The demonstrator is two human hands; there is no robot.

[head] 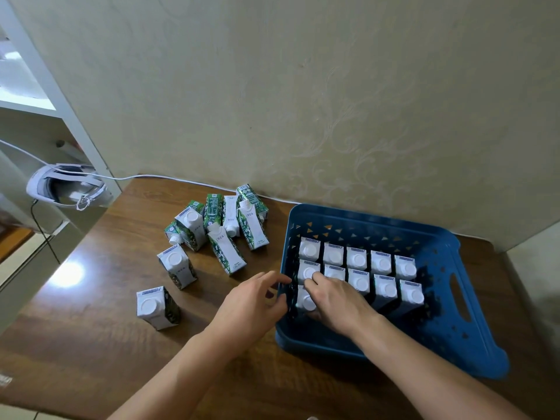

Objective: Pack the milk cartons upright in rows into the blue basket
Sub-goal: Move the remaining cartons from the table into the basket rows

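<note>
A blue basket sits on the table's right side with two full rows of upright white-capped milk cartons along its far side. One more carton stands at the left of a third row, and my right hand grips it from above. My left hand hovers just outside the basket's left wall, fingers loosely curled, holding nothing. Several green-and-white cartons lie in a pile left of the basket, and two stand upright nearer me.
The wooden table meets a papered wall at the back. A white headset with a cable rests at the table's far left corner beside a white shelf unit.
</note>
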